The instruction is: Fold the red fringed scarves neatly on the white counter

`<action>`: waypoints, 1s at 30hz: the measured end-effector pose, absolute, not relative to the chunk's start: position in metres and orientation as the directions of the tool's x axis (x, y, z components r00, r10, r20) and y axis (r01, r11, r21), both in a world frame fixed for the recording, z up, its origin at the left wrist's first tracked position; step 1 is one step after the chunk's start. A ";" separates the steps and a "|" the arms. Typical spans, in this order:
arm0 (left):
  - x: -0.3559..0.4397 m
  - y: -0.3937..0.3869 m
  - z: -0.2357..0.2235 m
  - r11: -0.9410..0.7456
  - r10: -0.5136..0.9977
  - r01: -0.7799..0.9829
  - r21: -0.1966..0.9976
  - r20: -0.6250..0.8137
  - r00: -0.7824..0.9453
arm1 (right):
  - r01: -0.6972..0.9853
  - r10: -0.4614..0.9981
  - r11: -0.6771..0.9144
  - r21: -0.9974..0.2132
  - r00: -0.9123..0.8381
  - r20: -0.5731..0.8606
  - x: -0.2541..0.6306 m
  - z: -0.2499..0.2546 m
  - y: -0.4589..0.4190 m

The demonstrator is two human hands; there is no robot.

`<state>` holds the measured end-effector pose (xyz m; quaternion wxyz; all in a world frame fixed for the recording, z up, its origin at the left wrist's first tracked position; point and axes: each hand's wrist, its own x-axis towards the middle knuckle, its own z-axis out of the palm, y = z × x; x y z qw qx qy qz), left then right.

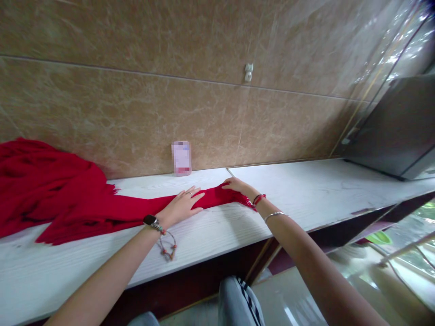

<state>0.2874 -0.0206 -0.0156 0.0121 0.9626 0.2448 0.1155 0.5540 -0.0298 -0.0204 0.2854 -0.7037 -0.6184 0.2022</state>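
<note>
A red scarf [125,209] with fringed ends lies along the white wood-grain counter, its narrow part stretched out to the right and its bulk bunched at the far left. My left hand [182,206] rests flat on the narrow part with the fingers spread; a watch and a beaded bracelet are on that wrist. Near the fringed right end, my right hand [237,185] has its fingers closed on the scarf's far edge. Its fingertips are partly hidden by the cloth and the hand itself.
A pinkish, blurred-out rectangular object [181,158] leans against the brown tiled wall [136,113] behind the scarf. A small white figure-shaped hook [248,72] is on the wall. At the right end stands a large dark grey box-like appliance [390,127]. Open shelving lies below the counter edge [210,253].
</note>
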 end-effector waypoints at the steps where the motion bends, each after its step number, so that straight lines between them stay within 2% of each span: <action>1: 0.295 -0.017 -0.019 -0.883 0.469 0.460 0.096 0.211 0.858 | 0.760 0.986 -0.075 -0.645 0.153 0.065 0.554 -0.022 -0.031; 7: 0.303 0.000 -0.030 -0.909 0.416 0.402 0.108 0.178 0.892 | 0.779 0.986 -0.085 -0.621 0.154 0.058 0.559 -0.030 -0.032; 14: 0.288 -0.002 -0.018 -0.920 0.391 0.384 0.082 0.116 0.913 | 0.773 0.984 -0.095 -0.628 0.167 0.057 0.561 -0.033 -0.032; 18: 0.286 -0.003 -0.023 -0.916 0.401 0.398 0.051 0.088 0.912 | 0.774 0.984 -0.084 -0.627 0.164 0.071 0.560 -0.034 -0.034; 24: 0.287 -0.006 -0.040 -0.891 0.448 0.445 0.087 0.018 0.894 | 0.825 0.982 -0.081 -0.559 0.161 0.096 0.557 -0.028 -0.034; 27: 0.287 -0.009 -0.041 -0.874 0.477 0.474 0.110 0.009 0.879 | 0.821 0.990 -0.074 -0.566 0.129 0.058 0.561 -0.020 -0.033; 30: 0.287 -0.012 -0.039 -0.856 0.504 0.505 0.113 -0.039 0.863 | 0.820 0.997 -0.079 -0.566 0.066 -0.043 0.574 -0.011 -0.031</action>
